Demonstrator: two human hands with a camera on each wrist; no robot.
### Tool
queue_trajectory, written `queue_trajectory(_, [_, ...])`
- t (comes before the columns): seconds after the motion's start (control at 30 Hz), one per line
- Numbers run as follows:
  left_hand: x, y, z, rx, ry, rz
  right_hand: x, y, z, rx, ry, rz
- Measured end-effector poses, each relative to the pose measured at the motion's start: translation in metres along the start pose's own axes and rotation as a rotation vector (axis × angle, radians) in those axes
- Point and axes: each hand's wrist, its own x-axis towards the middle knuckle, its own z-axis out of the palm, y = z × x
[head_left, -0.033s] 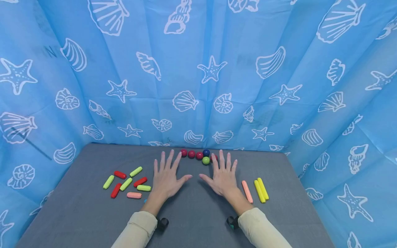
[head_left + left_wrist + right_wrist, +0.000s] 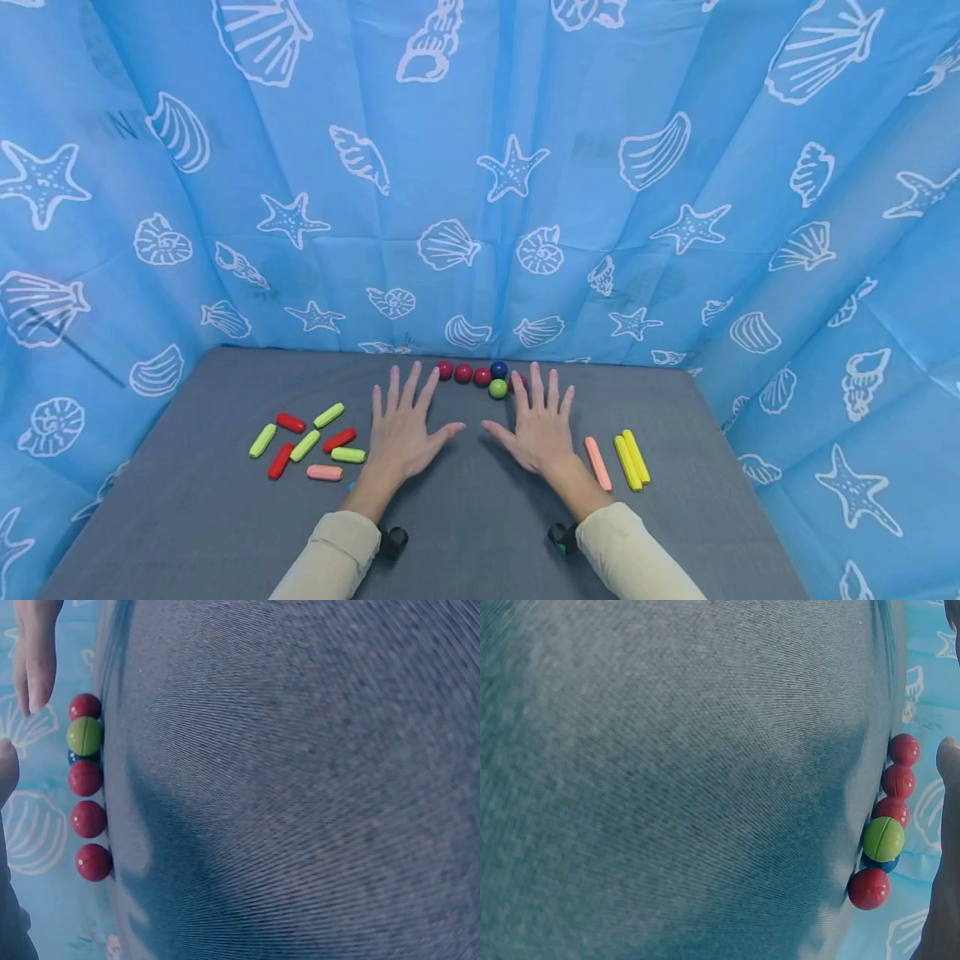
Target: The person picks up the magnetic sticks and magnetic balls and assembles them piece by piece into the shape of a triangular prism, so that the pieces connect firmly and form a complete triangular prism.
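Note:
My left hand (image 2: 401, 437) is held palm down over the grey cloth with its fingers straight and spread, gripping nothing. Mirroring it, my right hand (image 2: 542, 435) has its fingers spread too and holds nothing. Beyond the fingertips, several red balls (image 2: 463, 373) form a row near the back edge, with a dark blue ball (image 2: 498, 369) and a lime green ball (image 2: 497, 388) in front of it. The right index finger partly covers the rightmost red ball. In the left wrist view, the green ball (image 2: 84, 736) overlaps the blue one. The right wrist view shows the same balls (image 2: 898, 781).
Left of the left hand lie several short sticks: lime green (image 2: 305, 446), red (image 2: 281, 461) and one salmon (image 2: 325, 472). A blue bit (image 2: 352, 485) peeks out by the left wrist. Right of the right hand are a salmon stick (image 2: 597, 463) and two yellow sticks (image 2: 627, 463). A blue shell-print curtain (image 2: 480, 208) surrounds the table.

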Motion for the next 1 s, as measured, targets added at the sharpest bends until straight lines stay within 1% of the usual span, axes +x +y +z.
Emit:
queue_trajectory(0.07, [0.000, 0.001, -0.001, -0.006, -0.001, 0.002, 0.000, 0.000, 0.000, -0.006, 0.009, -0.002])
queue_trajectory(0.3, [-0.001, 0.001, -0.007, -0.013, 0.005, 0.009, 0.001, 0.000, -0.002, -0.007, -0.001, 0.000])
queue_trajectory(0.43, [-0.004, -0.002, -0.011, -0.007, 0.011, 0.005, 0.001, -0.001, -0.003, 0.004, -0.003, -0.001])
queue_trajectory(0.53, [-0.006, -0.008, -0.016, -0.005, 0.009, -0.006, 0.001, -0.001, -0.003, 0.008, -0.009, 0.003])
queue_trajectory(0.73, [-0.009, -0.030, -0.029, -0.034, 0.045, -0.030, 0.007, 0.005, -0.001, 0.066, -0.005, 0.001])
queue_trajectory(0.83, [-0.012, -0.044, -0.035, -0.053, 0.054, -0.040, 0.011, 0.011, 0.001, 0.104, -0.006, 0.000])
queue_trajectory(1.0, [-0.019, -0.068, -0.043, -0.094, 0.061, -0.048, 0.021, 0.020, 0.004, 0.175, -0.032, 0.002])
